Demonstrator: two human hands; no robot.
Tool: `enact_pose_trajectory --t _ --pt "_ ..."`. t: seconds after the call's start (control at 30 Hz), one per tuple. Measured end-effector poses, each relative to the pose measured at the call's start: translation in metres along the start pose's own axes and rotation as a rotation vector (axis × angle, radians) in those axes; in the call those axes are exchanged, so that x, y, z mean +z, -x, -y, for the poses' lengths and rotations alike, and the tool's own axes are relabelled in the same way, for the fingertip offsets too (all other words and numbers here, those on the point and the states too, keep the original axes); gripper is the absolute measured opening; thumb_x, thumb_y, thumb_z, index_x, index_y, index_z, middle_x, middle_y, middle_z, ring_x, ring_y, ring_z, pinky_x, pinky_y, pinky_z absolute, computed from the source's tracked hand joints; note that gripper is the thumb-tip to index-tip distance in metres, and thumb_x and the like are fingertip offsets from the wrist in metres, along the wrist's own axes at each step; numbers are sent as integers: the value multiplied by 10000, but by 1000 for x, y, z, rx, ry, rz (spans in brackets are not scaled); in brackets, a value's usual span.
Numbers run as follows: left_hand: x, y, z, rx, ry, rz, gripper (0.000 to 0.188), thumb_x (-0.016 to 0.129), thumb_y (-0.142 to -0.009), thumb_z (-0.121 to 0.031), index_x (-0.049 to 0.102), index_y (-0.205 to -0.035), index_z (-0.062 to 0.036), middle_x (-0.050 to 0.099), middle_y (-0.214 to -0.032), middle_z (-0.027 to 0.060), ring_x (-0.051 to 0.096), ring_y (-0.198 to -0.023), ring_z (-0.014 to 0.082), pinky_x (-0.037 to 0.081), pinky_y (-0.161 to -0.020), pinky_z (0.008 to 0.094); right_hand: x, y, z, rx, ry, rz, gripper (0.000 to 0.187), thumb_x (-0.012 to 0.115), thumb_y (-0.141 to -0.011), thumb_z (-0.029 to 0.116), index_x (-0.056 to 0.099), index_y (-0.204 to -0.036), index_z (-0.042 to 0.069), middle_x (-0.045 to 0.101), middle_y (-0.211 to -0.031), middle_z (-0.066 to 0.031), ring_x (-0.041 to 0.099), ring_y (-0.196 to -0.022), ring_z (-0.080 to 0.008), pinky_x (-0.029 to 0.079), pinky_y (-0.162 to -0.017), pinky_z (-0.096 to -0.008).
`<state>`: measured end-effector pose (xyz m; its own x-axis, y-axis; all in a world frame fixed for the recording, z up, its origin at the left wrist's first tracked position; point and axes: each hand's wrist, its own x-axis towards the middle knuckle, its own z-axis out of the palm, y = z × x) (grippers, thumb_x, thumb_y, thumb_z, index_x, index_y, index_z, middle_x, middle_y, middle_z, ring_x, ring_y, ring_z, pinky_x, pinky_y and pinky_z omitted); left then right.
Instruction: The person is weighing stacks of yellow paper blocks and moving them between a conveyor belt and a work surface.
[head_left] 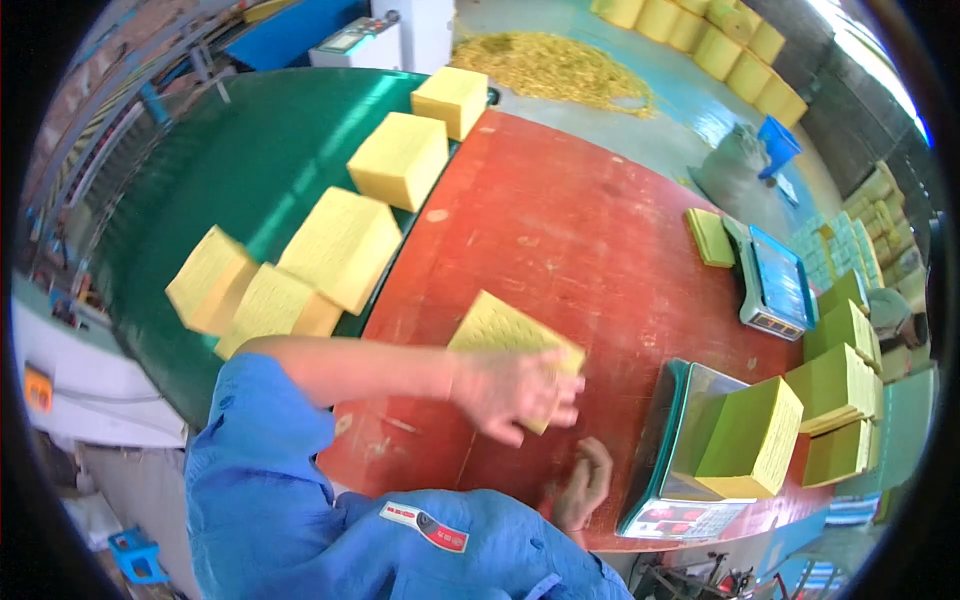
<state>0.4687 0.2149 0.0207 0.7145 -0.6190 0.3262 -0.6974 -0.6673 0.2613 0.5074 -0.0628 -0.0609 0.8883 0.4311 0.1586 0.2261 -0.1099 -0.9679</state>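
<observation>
My left hand (518,392) reaches across from the left and grips a yellow block of stacked paper (497,328), holding it tilted just above the red table (560,220). The picture is blurred around the hand and block. My right hand (583,483) rests on the table's near edge with loose fingers and nothing in it, close to a metal weighing scale (672,440). On the scale's pan stands a block of paper with a green face and a yellow side (752,438).
A green conveyor belt (250,170) at the left carries several yellow paper blocks (340,248). A second scale (772,285) and a flat green stack (710,237) sit at the table's right. Green bundles (845,385) pile beyond. Yellow scraps (555,65) and yellow rolls (720,45) lie on the floor.
</observation>
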Motion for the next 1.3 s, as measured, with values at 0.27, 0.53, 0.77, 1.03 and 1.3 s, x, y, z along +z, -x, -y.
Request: enact_pose_trajectory --t 0.27,0.53,0.77,1.03,1.3 --pt "15 24 -202 -565 -76 -243 509 660 -816 -200 550 -1294 -65 521 -1363 113 456 -1324 280 347 -1102 497 23 -82 65 236 -334 820 497 563 -936 130 443 -1383 -53 574 -1292 -162 523 -1211 -217 397 -1040 -345" --pt "104 5 -245 -1416 892 -1744 496 560 -947 -322 491 -1340 -26 572 -1306 100 542 -1211 204 439 -998 363 25 -43 37 223 -348 1103 599 593 -917 153 361 -1442 -19 563 -1299 -181 538 -1194 -222 407 -1027 -337" --pt "126 -40 -296 -1534 1035 -1666 457 574 -942 -279 508 -1318 -29 600 -1258 85 579 -1145 183 450 -980 351 -22 3 30 97 -171 1131 630 607 -907 199 354 -1437 -31 529 -1338 -218 529 -1230 -251 392 -1046 -340" --pt "163 -25 -333 -1456 1203 -1653 500 500 -982 -315 423 -1394 -41 526 -1366 96 514 -1247 214 394 -1065 375 -46 40 19 -69 -135 1032 696 603 -895 377 398 -1389 -69 498 -1343 -287 497 -1257 -365 381 -1061 -407" --pt "164 -30 -317 -1255 1386 -1665 519 492 -981 -305 409 -1406 -19 510 -1394 126 478 -1293 249 370 -1086 417 -66 48 17 123 -135 963 704 592 -908 441 412 -1393 -37 537 -1309 -270 537 -1222 -348 431 -1012 -395"
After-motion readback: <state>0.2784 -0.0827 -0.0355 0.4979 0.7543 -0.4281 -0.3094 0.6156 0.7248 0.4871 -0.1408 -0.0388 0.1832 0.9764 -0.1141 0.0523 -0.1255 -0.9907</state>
